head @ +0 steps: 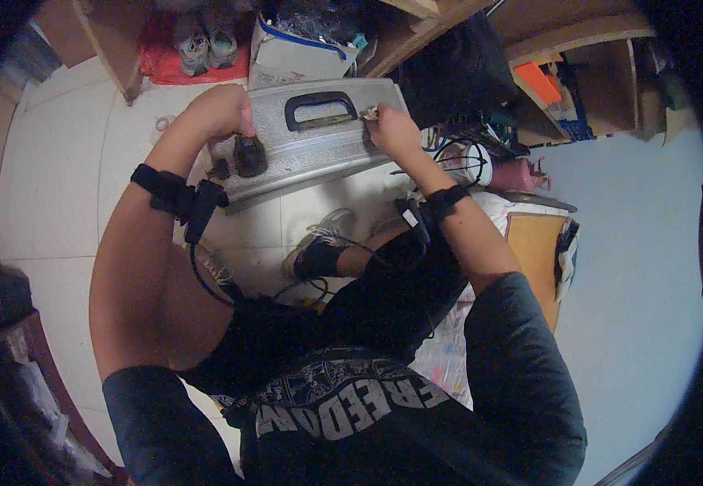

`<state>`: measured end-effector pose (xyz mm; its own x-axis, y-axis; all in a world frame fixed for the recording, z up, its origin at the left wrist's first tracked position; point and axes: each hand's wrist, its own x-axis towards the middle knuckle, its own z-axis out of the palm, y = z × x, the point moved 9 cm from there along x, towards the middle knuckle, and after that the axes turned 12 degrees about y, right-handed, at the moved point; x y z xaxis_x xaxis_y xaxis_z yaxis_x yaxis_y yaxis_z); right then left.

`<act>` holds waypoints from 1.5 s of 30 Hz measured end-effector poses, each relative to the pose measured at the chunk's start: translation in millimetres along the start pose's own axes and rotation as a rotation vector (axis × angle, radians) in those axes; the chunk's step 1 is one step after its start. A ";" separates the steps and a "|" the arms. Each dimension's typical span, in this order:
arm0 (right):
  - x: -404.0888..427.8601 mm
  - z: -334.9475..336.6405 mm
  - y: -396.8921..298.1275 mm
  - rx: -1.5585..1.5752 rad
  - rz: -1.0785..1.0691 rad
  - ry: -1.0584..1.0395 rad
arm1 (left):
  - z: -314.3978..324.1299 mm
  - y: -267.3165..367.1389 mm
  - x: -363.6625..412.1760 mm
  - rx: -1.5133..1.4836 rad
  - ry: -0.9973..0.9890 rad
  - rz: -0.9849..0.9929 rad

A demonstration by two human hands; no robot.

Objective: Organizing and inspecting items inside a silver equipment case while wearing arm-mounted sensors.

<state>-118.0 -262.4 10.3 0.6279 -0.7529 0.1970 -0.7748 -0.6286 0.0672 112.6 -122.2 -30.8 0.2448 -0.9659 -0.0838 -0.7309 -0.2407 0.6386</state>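
A silver hard case (339, 143) with textured metal sides stands on the tiled floor before me, its black carrying handle (321, 111) upward. My left hand (224, 112) is at the case's left part, fingers bent down at the top of a dark object (249, 155) that rests against the case; whether it grips this object is unclear. At the right end, beyond the handle, my right hand (393, 132) pinches a small crumpled pale piece (370, 114), perhaps cloth or tissue, against the case. Both wrists wear black straps with small cabled devices.
Sneakers (206, 51) on a red plastic bag and a white box (300, 61) holding clear plastic stand behind the case. A white bucket (470, 163) and a pink container (512, 175) are at the right. Wooden shelving (582, 36) rises beyond. My shod foot (321, 240) is near the case.
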 end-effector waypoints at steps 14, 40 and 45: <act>-8.5 2.3 -0.6 0.059 -0.045 0.034 | -6.0 6.5 -3.5 0.009 -0.016 -0.025; -33.0 -2.2 -78.0 0.290 -0.132 0.083 | 7.0 -1.9 11.3 0.025 -0.084 0.043; -25.7 0.6 -25.1 0.253 -0.084 0.071 | 6.2 -1.4 9.0 -0.031 -0.086 0.037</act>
<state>-114.7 -227.4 2.9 0.6753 -0.6865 0.2695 -0.6722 -0.7233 -0.1583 111.9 -131.2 -37.1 0.1610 -0.9791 -0.1242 -0.7183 -0.2025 0.6656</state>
